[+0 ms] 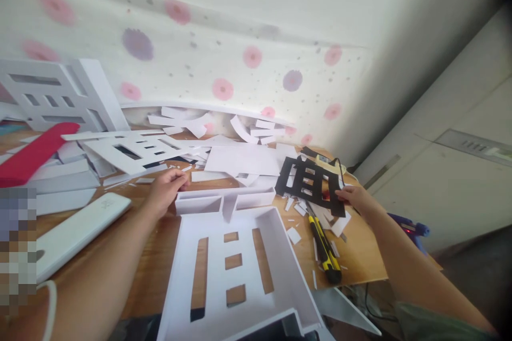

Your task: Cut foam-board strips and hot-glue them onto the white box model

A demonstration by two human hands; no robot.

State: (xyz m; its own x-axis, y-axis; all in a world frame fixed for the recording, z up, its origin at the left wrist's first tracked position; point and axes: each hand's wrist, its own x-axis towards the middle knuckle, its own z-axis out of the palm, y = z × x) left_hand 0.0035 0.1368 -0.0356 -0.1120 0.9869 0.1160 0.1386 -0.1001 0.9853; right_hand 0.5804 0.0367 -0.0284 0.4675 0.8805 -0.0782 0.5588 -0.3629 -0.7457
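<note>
A white foam-board cut-out with raised walls and several rectangular slots lies on the wooden table in front of me. My left hand grips the far left end of its upper walled section, fingers closed on the edge. My right hand pinches the lower right corner of a black cut-out sheet with a similar slotted pattern, lying flat at the right. A yellow and black utility knife lies on the table below that sheet.
White offcuts are piled at the back. More white cut-outs and a red strip lie at the left, with a white flat device near my left arm. A blue tool sits past the table's right edge.
</note>
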